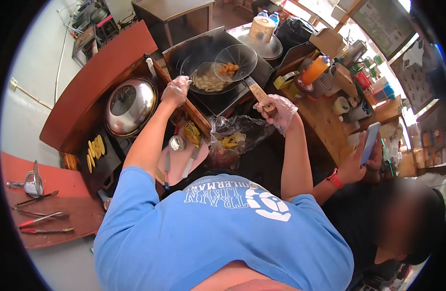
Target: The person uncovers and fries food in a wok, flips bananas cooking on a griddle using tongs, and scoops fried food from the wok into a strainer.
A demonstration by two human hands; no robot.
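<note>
My right hand [276, 110], in a clear plastic glove, grips the wooden handle of a wire skimmer [242, 54]. Several orange-brown fried pieces [229, 69] lie in its mesh, above the right side of a wok [196, 65]. Pale pieces [209, 81] are frying in bubbling oil inside the wok. My left hand [176, 91], also gloved, is closed beside the wooden edge [191, 114] left of the wok; what its fingers hold, if anything, is hidden. Below the wok, a clear plastic bag [232, 140] contains yellow pieces.
A domed metal lid [131, 106] is at left, near yellow slices [96, 148] on a dark surface. Knives [167, 167] and a glass jar [177, 143] sit on a pink board [196, 159]. At right, a person in black holds a phone [370, 143] near a wooden counter [325, 126].
</note>
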